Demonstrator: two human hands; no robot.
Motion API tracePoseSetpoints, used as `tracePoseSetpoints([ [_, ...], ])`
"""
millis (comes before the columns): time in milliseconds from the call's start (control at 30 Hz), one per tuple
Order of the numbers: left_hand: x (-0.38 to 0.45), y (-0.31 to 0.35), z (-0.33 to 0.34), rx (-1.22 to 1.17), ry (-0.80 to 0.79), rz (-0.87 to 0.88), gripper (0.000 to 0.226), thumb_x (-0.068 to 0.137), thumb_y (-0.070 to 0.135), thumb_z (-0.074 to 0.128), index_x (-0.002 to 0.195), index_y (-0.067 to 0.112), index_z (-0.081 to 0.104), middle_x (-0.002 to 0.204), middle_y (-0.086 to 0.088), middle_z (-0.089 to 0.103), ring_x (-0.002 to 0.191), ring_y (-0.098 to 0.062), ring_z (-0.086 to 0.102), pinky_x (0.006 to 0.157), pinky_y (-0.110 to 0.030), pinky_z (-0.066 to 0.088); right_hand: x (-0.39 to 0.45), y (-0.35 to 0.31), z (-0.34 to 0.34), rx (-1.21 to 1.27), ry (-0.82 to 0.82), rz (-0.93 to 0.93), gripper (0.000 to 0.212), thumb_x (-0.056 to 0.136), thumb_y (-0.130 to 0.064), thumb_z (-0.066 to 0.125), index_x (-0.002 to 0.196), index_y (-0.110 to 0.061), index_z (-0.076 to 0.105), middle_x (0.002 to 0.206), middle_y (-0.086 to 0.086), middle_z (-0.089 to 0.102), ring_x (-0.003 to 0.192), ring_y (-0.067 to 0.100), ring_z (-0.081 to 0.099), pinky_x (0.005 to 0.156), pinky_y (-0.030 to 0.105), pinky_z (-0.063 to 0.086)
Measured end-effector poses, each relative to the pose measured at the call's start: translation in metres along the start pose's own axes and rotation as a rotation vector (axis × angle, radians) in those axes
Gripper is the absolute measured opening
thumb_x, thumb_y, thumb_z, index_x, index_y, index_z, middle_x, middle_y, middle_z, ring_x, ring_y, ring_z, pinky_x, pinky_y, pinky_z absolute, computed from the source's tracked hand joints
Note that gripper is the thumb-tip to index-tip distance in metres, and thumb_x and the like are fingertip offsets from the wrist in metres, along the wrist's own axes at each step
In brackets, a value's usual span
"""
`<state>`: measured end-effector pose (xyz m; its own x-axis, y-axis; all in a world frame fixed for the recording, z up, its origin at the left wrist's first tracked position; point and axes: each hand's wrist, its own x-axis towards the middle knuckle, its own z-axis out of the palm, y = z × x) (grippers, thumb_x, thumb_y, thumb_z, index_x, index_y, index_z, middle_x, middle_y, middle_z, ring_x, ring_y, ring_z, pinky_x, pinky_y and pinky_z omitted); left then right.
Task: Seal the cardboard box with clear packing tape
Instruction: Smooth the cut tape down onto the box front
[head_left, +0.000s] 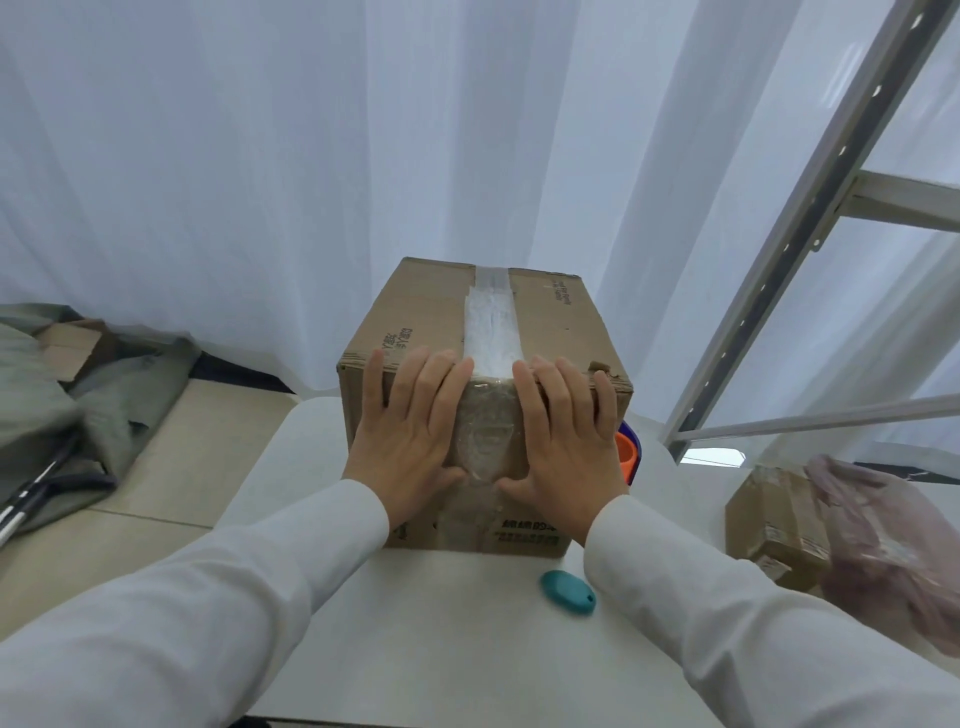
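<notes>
A brown cardboard box (415, 312) stands on a white table (441, 649), flaps closed. A strip of clear packing tape (491, 322) runs along the top seam and folds down over the near face. My left hand (410, 431) lies flat on the near face, left of the tape, fingertips over the top edge. My right hand (563, 436) lies flat on the same face, right of the tape. Both hands have fingers spread and hold nothing. An orange and blue tape dispenser (628, 452) peeks out behind the box's right side, mostly hidden.
A small teal oval object (567, 592) lies on the table near my right sleeve. A second cardboard box (774, 525) and a pink plastic bag (893, 551) sit at the right. A metal rack (810, 234) rises at the right. Grey cloth (57, 405) lies at the left.
</notes>
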<state>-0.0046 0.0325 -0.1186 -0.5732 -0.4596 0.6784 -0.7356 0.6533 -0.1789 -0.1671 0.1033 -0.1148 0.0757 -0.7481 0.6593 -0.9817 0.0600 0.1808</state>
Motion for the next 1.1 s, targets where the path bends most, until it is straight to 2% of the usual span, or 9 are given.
tracePoseSetpoints([
  [233, 0.002, -0.001, -0.002, -0.009, 0.051, 0.025, 0.107, 0.046, 0.052, 0.082, 0.127, 0.004, 0.033, 0.122, -0.01, 0.034, 0.114, -0.03, 0.035, 0.103, -0.05, 0.01, 0.004, 0.009, -0.009, 0.012, 0.039, -0.072, 0.092, 0.056, -0.057, 0.075, 0.128, -0.018, 0.034, 0.121, 0.002, 0.036, 0.11, 0.023, 0.036, 0.096, 0.038, 0.022],
  [400, 0.004, -0.005, -0.006, -0.041, 0.079, 0.038, 0.092, 0.049, 0.041, 0.081, 0.123, 0.008, 0.037, 0.118, -0.007, 0.036, 0.11, -0.026, 0.037, 0.095, -0.047, 0.022, 0.011, 0.014, -0.015, 0.052, 0.066, -0.084, 0.073, 0.061, -0.046, 0.078, 0.119, -0.022, 0.042, 0.106, 0.003, 0.062, 0.096, 0.018, 0.038, 0.087, 0.035, 0.025],
  [600, 0.011, -0.008, -0.016, -0.103, 0.069, -0.01, 0.078, 0.048, 0.036, 0.085, 0.112, 0.017, 0.044, 0.102, -0.005, 0.064, 0.097, -0.02, 0.04, 0.084, -0.037, 0.025, 0.017, 0.017, -0.023, 0.205, 0.047, -0.027, 0.047, 0.069, -0.039, 0.072, 0.11, -0.025, 0.052, 0.093, -0.002, 0.065, 0.09, 0.014, 0.04, 0.084, 0.028, 0.025],
  [700, 0.015, -0.008, -0.02, -0.134, 0.059, -0.032, 0.071, 0.05, 0.037, 0.085, 0.107, 0.022, 0.046, 0.095, -0.001, 0.065, 0.092, -0.018, 0.041, 0.081, -0.034, 0.025, 0.021, 0.017, -0.027, 0.271, 0.016, 0.015, 0.038, 0.07, -0.035, 0.074, 0.104, -0.023, 0.063, 0.089, -0.004, 0.066, 0.088, 0.017, 0.05, 0.081, 0.022, 0.025],
  [800, 0.018, -0.01, -0.023, -0.159, 0.061, -0.022, 0.061, 0.052, 0.036, 0.085, 0.1, 0.024, 0.049, 0.086, 0.002, 0.063, 0.085, -0.02, 0.051, 0.078, -0.032, 0.026, 0.026, 0.017, -0.034, 0.354, -0.019, 0.049, 0.031, 0.071, -0.032, 0.077, 0.099, -0.022, 0.067, 0.087, -0.005, 0.067, 0.084, 0.012, 0.048, 0.075, 0.013, 0.023],
  [867, 0.019, -0.011, -0.024, -0.184, 0.07, -0.013, 0.049, 0.06, 0.036, 0.078, 0.098, 0.025, 0.05, 0.084, 0.004, 0.063, 0.083, -0.02, 0.051, 0.078, -0.032, 0.026, 0.029, 0.019, -0.038, 0.404, -0.037, 0.064, 0.026, 0.073, -0.031, 0.075, 0.097, -0.021, 0.069, 0.085, -0.006, 0.067, 0.08, 0.008, 0.044, 0.072, 0.013, 0.026],
  [967, 0.023, -0.016, -0.029, -0.237, 0.064, -0.007, 0.024, 0.074, 0.042, 0.052, 0.093, 0.027, 0.054, 0.082, 0.008, 0.063, 0.08, -0.017, 0.049, 0.078, -0.032, 0.026, 0.034, 0.02, -0.044, 0.457, -0.083, 0.095, 0.02, 0.079, -0.03, 0.07, 0.096, -0.021, 0.072, 0.077, -0.015, 0.058, 0.077, 0.006, 0.041, 0.068, 0.009, 0.026],
  [1033, 0.027, -0.021, -0.033, -0.298, 0.034, 0.012, 0.025, 0.079, 0.04, 0.044, 0.088, 0.025, 0.062, 0.08, 0.01, 0.063, 0.075, -0.019, 0.056, 0.077, -0.031, 0.028, 0.038, 0.022, -0.048, 0.484, -0.124, 0.096, 0.016, 0.082, -0.031, 0.066, 0.094, -0.021, 0.073, 0.073, -0.017, 0.054, 0.074, 0.007, 0.043, 0.066, 0.012, 0.031],
  [1100, 0.029, -0.025, -0.035, -0.385, 0.025, 0.021, 0.026, 0.084, 0.037, 0.042, 0.086, 0.024, 0.065, 0.078, 0.011, 0.063, 0.073, -0.017, 0.054, 0.076, -0.031, 0.034, 0.042, 0.026, -0.052, 0.535, -0.145, 0.123, 0.016, 0.086, -0.03, 0.061, 0.09, -0.021, 0.073, 0.074, -0.013, 0.06, 0.077, 0.009, 0.049, 0.07, 0.02, 0.039],
])
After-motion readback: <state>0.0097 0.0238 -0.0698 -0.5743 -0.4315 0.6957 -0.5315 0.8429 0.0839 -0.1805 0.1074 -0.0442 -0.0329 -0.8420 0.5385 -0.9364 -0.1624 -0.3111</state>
